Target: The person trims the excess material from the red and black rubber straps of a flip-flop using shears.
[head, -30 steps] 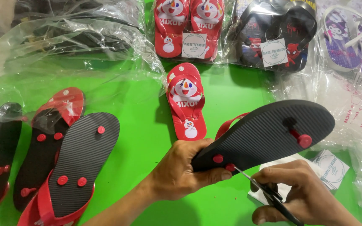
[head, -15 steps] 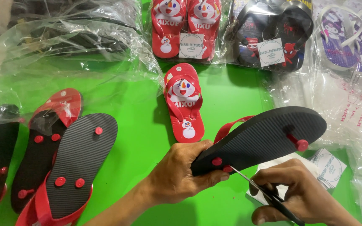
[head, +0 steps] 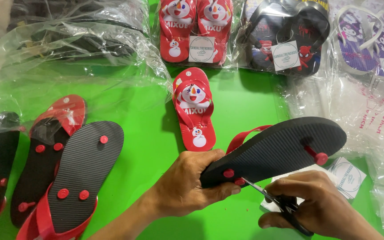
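My left hand (head: 192, 184) grips the heel end of a black-soled flip-flop with red straps (head: 281, 149), held sole up and tilted. My right hand (head: 318, 206) holds black scissors (head: 274, 200) whose blades touch a red strap plug at the heel of the sole. A single red flip-flop with a snowman picture (head: 194, 109) lies face up on the green table (head: 147, 133) just beyond my left hand.
Several black-soled red flip-flops (head: 78, 175) lie sole up at the left. Bagged pairs line the back: red ones (head: 196, 26), dark ones (head: 285, 38), purple ones (head: 370, 40). Clear plastic bags (head: 58, 66) lie at upper left and right. White round-printed tags (head: 345, 175) sit by my right hand.
The flip-flop in my left hand has tipped slightly lower at its toe end. The scissors stay at the heel plug.
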